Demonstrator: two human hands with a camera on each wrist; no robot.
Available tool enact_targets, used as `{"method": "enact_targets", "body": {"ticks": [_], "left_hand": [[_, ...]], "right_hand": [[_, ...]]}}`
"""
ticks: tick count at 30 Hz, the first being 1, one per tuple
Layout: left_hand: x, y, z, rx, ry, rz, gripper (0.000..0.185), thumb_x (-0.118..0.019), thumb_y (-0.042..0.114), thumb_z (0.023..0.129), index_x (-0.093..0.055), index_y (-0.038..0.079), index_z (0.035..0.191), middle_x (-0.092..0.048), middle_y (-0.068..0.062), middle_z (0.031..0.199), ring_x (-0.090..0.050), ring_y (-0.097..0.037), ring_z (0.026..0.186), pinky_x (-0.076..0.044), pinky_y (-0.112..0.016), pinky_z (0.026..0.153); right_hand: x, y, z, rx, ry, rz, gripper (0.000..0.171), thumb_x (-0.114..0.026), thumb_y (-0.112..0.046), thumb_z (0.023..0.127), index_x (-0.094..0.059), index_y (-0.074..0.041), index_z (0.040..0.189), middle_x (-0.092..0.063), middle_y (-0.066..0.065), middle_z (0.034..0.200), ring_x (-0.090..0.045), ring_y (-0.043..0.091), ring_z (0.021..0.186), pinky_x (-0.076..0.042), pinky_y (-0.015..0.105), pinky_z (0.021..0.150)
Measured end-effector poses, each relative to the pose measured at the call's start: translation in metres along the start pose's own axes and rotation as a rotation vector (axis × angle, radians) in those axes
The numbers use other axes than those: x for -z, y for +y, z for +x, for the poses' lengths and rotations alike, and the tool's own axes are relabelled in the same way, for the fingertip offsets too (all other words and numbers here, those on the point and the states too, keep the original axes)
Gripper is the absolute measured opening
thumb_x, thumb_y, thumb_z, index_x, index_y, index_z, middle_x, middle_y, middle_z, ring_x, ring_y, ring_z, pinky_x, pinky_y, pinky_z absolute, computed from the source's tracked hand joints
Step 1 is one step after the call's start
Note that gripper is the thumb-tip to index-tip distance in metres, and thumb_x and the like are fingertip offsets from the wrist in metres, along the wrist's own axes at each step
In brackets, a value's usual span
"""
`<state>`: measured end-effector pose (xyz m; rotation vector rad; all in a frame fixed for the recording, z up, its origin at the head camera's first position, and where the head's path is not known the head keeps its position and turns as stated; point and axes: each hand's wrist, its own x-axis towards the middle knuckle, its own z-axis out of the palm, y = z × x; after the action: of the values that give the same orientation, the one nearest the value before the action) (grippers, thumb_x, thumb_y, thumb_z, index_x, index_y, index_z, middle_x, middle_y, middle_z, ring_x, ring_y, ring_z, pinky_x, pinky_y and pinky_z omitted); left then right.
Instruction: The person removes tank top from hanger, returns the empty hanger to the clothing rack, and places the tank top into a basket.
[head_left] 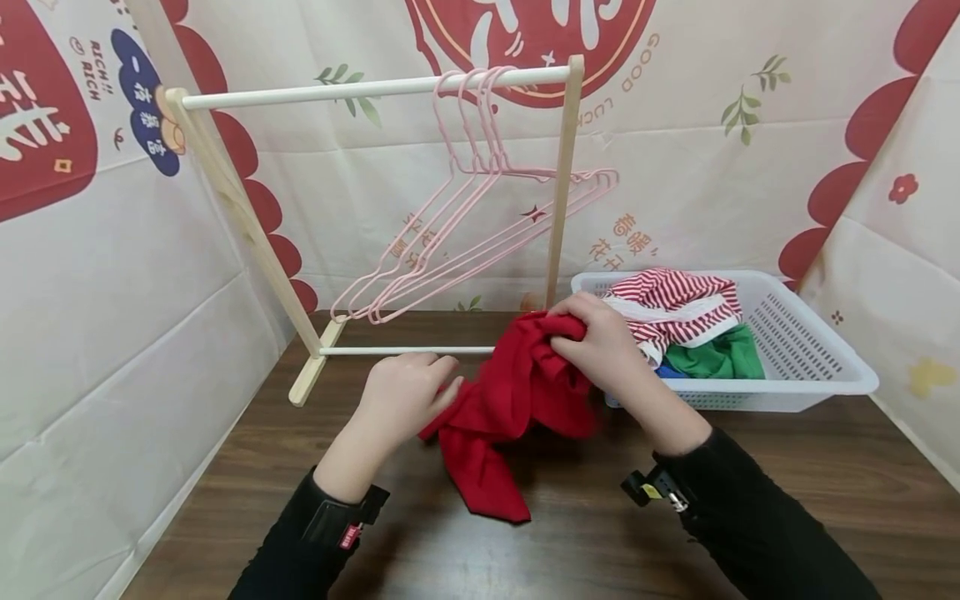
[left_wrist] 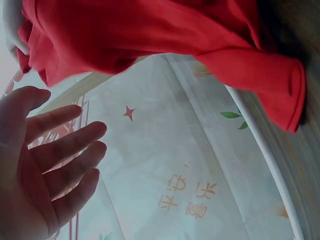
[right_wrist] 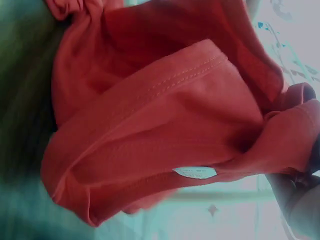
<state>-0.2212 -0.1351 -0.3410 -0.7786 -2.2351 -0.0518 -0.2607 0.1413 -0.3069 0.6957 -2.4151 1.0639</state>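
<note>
A bunched red shirt (head_left: 517, 383) hangs from my right hand (head_left: 606, 348), whose thumb and fingers pinch its upper edge. One part of the shirt droops low over the table. In the right wrist view, a stitched hem and a small white label (right_wrist: 195, 172) show on the red cloth. My left hand (head_left: 405, 396) is at the shirt's left side; in the left wrist view its fingers (left_wrist: 75, 145) are spread and loosely bent, with nothing between them and the cloth above.
Behind the shirt stands a wooden rack with a white rail (head_left: 315, 94); several pink hangers (head_left: 450, 208) hang from it. A white basket (head_left: 817, 350) at the right holds a red-and-white striped garment (head_left: 675, 300) and a green one (head_left: 720, 354). Beneath is a dark wooden table (head_left: 585, 517).
</note>
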Motion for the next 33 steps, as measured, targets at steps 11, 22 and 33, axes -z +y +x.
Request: {"method": "enact_targets", "body": {"ticks": [11, 22, 33], "left_hand": [[-0.012, 0.000, -0.006, 0.034, -0.103, 0.029, 0.017, -0.065, 0.028, 0.089, -0.073, 0.013, 0.094, -0.065, -0.001, 0.070, -0.063, -0.019, 0.061, -0.046, -0.030, 0.047], [-0.017, 0.000, -0.014, 0.031, -0.253, 0.041, 0.017, -0.066, 0.032, 0.090, -0.070, 0.015, 0.090, -0.063, -0.001, 0.067, -0.061, -0.017, 0.058, -0.042, -0.027, 0.045], [-0.022, 0.001, -0.022, 0.057, -0.408, 0.051, 0.018, -0.069, 0.034, 0.089, -0.066, 0.016, 0.086, -0.055, 0.003, 0.059, -0.057, -0.015, 0.054, -0.040, -0.026, 0.045]], "right_hand": [[-0.066, 0.010, 0.007, 0.018, -0.246, -0.044, 0.020, -0.072, -0.002, 0.082, -0.066, -0.006, 0.101, -0.061, 0.008, 0.103, -0.058, 0.024, 0.097, -0.048, 0.043, 0.084], [-0.102, 0.023, -0.005, -0.043, -0.674, -0.209, 0.072, -0.075, -0.054, 0.077, -0.052, -0.015, 0.132, -0.049, 0.009, 0.136, -0.043, 0.027, 0.128, -0.028, 0.069, 0.100], [-0.117, 0.026, -0.020, -0.057, -0.883, -0.439, 0.103, -0.086, -0.057, 0.058, -0.042, -0.019, 0.143, -0.047, 0.009, 0.134, -0.041, 0.034, 0.127, -0.028, 0.077, 0.090]]}}
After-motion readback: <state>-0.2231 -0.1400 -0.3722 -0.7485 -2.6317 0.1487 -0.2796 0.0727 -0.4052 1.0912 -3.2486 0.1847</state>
